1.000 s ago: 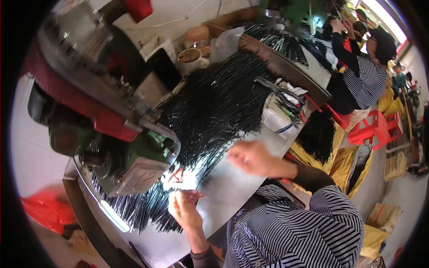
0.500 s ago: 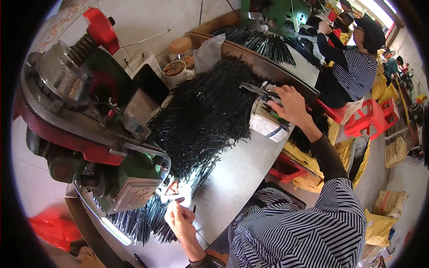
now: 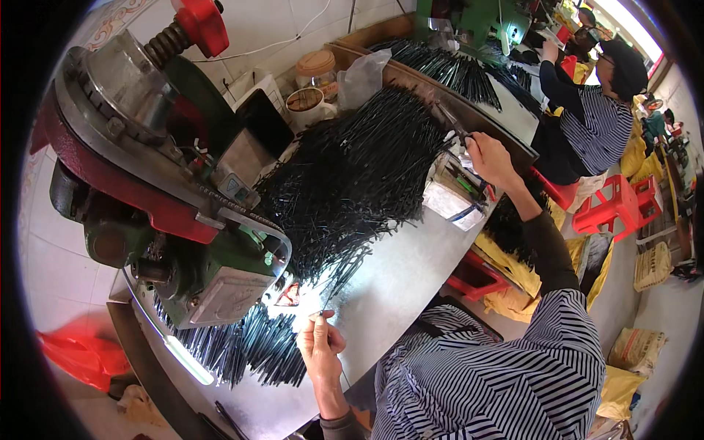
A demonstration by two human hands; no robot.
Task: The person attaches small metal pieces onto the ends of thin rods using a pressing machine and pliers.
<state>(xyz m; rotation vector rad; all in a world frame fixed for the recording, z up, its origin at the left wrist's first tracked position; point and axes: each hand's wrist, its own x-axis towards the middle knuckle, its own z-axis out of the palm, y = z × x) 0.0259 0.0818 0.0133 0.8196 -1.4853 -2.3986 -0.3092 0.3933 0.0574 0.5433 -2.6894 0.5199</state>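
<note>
Left hand point(image 3: 320, 352) near desk's point(image 3: 392, 275) front edge, fingers curled, can't tell if gripping anything, right hand point(image 3: 493, 161) grasping pliers point(image 3: 451, 119) by box point(image 3: 444, 189) near right edge, black strips point(image 3: 352, 169) piled mid-desk, mug point(image 3: 305, 111) near back edge

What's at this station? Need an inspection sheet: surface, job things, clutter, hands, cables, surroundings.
Surface: flat grey worktable, glare beside the green-and-red metal machine.
Job's things: large pile of thin black strips; smaller black bundle lower left; dark metal pliers.
Clutter: white mug, orange-lidded clear jar, crumpled translucent plastic bag, white box with small tools.
Hands: right hand grips the pliers; left hand pinched near the glare, anything held too small to tell.
Cables: thin white cable along the tiled wall.
Surroundings: red plastic stools, co-worker in striped top, red plastic bag.
</note>
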